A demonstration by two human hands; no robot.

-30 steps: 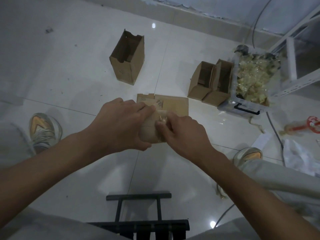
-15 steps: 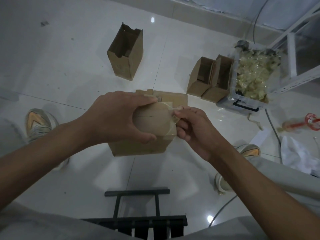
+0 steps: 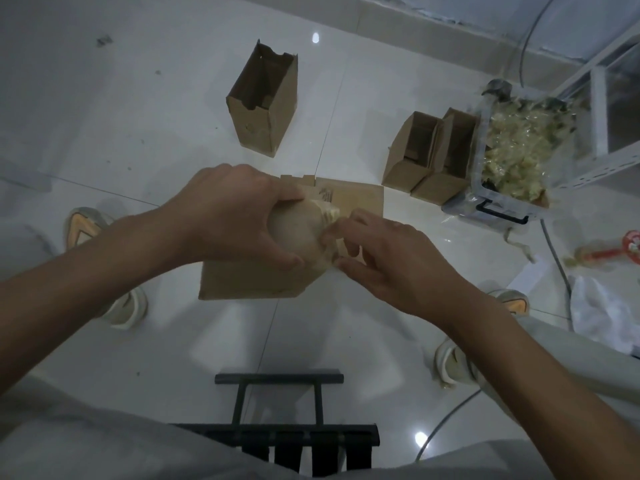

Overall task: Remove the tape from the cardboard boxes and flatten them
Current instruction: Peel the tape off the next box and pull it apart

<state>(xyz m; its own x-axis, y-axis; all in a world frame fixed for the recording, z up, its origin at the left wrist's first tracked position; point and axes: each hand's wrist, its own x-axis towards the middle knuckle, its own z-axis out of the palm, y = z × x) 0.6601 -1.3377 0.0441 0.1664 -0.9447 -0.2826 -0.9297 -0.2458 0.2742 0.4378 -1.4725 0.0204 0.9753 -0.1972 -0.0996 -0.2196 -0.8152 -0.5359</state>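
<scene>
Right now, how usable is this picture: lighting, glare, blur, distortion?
Head view: dim and bluish; small glare spots on the glossy white tiled floor; wide-angle bending at the edges; the brown cardboard box under the hands is soft and its tape hard to read.

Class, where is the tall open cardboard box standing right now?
The tall open box stands upright on the floor, upper centre-left in the head view, beyond the left hand.

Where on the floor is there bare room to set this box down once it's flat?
Bare tile lies left of the tall open box, and between the left shoe and the stool. The right is crowded: two small boxes, the plastic bin of tape scraps, cables and a white bag.
</scene>
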